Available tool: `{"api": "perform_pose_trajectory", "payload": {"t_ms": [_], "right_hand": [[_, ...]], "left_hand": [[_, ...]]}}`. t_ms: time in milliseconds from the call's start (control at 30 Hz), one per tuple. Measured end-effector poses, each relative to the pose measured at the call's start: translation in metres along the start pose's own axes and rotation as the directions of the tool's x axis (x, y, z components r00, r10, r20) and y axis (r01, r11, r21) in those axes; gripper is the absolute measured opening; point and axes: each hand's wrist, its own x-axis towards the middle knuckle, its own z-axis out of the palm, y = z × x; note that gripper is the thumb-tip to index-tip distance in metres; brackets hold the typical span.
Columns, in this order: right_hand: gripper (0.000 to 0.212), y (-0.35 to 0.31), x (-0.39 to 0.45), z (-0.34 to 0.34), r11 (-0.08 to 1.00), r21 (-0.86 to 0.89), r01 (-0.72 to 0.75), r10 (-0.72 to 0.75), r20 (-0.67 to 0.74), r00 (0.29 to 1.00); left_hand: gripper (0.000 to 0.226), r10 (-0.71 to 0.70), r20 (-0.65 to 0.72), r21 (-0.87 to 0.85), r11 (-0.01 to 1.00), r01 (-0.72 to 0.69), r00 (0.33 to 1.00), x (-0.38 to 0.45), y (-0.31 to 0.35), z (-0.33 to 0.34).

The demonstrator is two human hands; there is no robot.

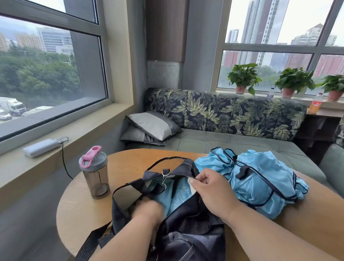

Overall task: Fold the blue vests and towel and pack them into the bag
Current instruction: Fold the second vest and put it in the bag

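A dark bag (pixel 183 224) is lying open on the round table (pixel 87 205), blue vests (pixel 256 184) crumpling just beyond the right hand (pixel 211 189) pinching its rim, while the blurred left hand (pixel 147 209) is reaching inside, fingers seemingly curled on blue fabric.

Your L hand (pixel 149 207) is pushed down into the bag (pixel 190 218), blurred, fingers hidden, so grip can't be told. Your R hand (pixel 211 189) is curled, thumb and fingers pinching the bag's far rim. Both forearms bare, reaching fwd from the bottom edge, R wrist above L.
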Motion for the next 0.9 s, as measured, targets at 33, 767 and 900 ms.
{"api": "perform_pose_trajectory", "payload": {"t_ms": [33,767,900], "right_hand": [[0.025,0.001,-0.001,0.001,1.000,-0.012,0.005,-0.005,0.003,1.000],[0.023,0.001,-0.009,0.002,0.999,0.033,0.019,-0.020,0.012,1.000],[0.027,-0.006,-0.017,-0.004,0.998,0.057,0.004,-0.005,0.011,1.000]], "left_hand": [[0.052,-0.005,0.019,0.054,0.999,0.004,1.000,0.000,-0.003,0.000],[0.033,-0.146,0.015,-0.402,0.905,0.139,0.989,-0.020,-0.005,-0.027],[0.028,-0.237,-0.136,-0.484,0.863,0.144,0.962,-0.043,0.002,-0.045]]}}
